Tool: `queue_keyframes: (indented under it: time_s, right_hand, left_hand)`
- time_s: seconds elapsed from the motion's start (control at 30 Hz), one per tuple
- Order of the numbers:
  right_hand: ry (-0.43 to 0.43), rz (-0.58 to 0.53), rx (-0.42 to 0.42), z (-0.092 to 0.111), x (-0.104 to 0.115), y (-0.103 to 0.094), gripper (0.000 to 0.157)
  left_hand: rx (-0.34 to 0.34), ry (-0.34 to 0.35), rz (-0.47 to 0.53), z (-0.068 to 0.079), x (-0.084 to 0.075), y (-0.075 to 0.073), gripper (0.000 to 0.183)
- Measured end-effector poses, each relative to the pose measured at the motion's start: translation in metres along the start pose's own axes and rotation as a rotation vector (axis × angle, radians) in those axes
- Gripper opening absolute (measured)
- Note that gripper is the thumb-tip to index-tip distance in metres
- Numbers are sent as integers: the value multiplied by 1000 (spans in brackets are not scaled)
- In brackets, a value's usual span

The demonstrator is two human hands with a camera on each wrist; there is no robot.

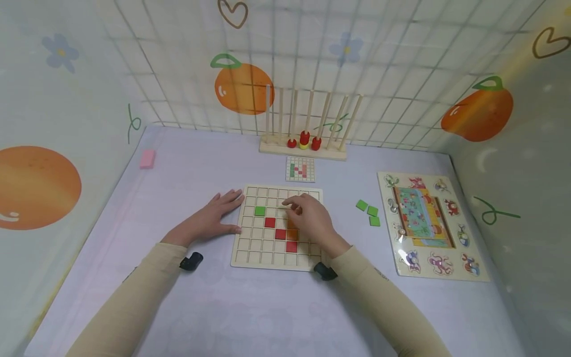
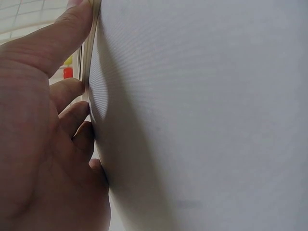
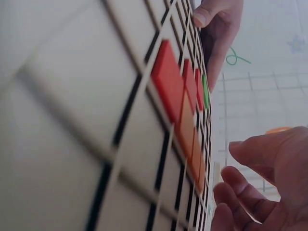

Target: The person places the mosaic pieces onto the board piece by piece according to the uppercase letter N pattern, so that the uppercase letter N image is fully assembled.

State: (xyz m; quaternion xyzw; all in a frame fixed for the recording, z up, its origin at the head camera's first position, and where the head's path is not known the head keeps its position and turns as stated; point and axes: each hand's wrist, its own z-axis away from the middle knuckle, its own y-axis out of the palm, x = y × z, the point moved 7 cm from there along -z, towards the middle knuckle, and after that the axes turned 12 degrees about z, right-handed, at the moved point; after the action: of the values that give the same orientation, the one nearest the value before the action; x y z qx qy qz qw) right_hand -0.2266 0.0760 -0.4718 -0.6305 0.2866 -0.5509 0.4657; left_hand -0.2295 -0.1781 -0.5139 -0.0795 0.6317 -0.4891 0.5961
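A wooden grid board (image 1: 250, 255) lies flat between both hands. On it sit one green tile (image 1: 260, 211), a diagonal of red tiles (image 1: 280, 234) and a column of orange tiles (image 3: 186, 118), partly hidden by the right hand in the head view. The left hand (image 1: 209, 218) has its fingers spread, with fingertips and thumb at the board's left edge. Above the upper right squares hovers the right hand (image 1: 311, 216), fingers loosely bent. In the right wrist view, its thumb (image 3: 255, 149) and fingers stand apart with nothing between them.
Several loose green tiles (image 1: 372, 211) lie right of the board. Behind it are a small pattern card (image 1: 300, 169) and a peg rack (image 1: 272, 145) with red and yellow beads. An animal puzzle (image 1: 392, 243) is at the far right, a pink block (image 1: 147, 159) at the back left.
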Motion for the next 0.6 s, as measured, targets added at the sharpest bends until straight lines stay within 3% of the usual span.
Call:
queue_keyframes:
  time_s: [0.6]
  right_hand:
    - [197,-42,-30,35,-88,-27,25]
  left_hand:
    - [-4,-20,8,0,1,1,102]
